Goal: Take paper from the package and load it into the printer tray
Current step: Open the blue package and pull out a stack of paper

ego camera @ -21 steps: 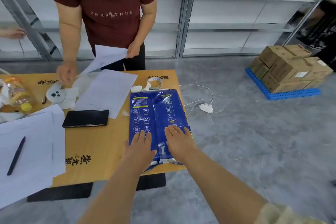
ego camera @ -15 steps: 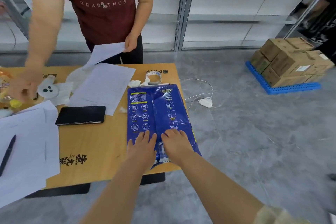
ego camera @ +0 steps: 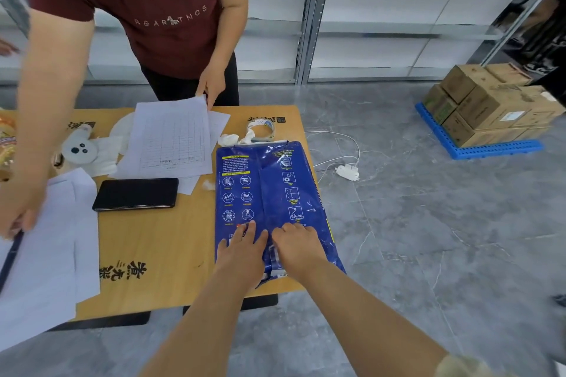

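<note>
A blue paper package (ego camera: 269,190) with white icons lies flat at the right end of the wooden table (ego camera: 171,242), its right side hanging slightly over the edge. My left hand (ego camera: 242,251) and my right hand (ego camera: 298,246) rest palm-down side by side on the near end of the package, fingers spread and touching the wrapper. Neither hand grips anything. No printer or tray is in view.
A person in a dark red shirt (ego camera: 159,9) stands across the table, handling printed sheets (ego camera: 174,138). A black phone (ego camera: 136,193), tape roll (ego camera: 262,128), loose white papers (ego camera: 46,254) and a pen lie on the table. Cardboard boxes (ego camera: 490,104) on a blue pallet and a white cable (ego camera: 346,170) are on the floor.
My hands stay pressed on the near end of the package. The other person has laid the held sheet on the table and reached an arm toward the papers at the left.
</note>
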Motion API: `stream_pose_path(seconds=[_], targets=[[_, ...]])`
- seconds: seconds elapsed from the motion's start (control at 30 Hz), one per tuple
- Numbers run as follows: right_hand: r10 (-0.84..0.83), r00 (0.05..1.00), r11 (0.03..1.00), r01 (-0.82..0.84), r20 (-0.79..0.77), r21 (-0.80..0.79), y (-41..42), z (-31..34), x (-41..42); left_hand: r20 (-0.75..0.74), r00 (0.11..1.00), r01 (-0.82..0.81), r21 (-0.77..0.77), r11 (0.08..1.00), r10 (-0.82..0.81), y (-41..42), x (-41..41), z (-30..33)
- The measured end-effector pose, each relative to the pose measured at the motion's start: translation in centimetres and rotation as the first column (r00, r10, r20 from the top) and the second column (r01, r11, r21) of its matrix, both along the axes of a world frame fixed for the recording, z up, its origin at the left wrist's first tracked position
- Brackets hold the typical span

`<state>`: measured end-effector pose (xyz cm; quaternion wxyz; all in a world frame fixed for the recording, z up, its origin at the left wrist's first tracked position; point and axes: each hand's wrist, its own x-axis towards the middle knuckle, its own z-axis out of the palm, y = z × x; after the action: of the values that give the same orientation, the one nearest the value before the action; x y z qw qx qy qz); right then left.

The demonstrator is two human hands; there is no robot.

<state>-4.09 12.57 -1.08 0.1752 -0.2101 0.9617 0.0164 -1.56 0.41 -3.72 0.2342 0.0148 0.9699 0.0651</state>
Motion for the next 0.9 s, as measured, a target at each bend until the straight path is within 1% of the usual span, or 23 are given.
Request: stream_pose_path(seconds=[0.13, 0.33, 0.6, 0.9], targets=[[-0.034, 0.999, 0.998, 0.033, -0.017, -0.045, -0.1, 0.1, 0.0, 0.0, 1.0, -0.003, -0.004, 1.0, 0.003, 0.1, 0.0, 0.0], [-0.02, 1.0, 1.0, 0.02, -0.019, 0.004, -0.3, -0.1, -0.2, 0.0, 1.0, -0.009, 0.004, 1.0, 0.009, 0.0, 0.0, -0.3], [0.056, 0.997, 0.998, -0.055, -0.052, 0.008, 1.1, 0.5, 1.9, 0.0, 1.0, -0.017, 0.009, 1.0, 0.017, 0.1, 0.1, -0.1], [0.158, 0.987, 0.987, -0.159, 0.025, 0.024, 2.7, -0.1, 6.3, 0.043, 0.998, -0.038, 0.051, 0.998, 0.035, 0.6, 0.1, 0.6]])
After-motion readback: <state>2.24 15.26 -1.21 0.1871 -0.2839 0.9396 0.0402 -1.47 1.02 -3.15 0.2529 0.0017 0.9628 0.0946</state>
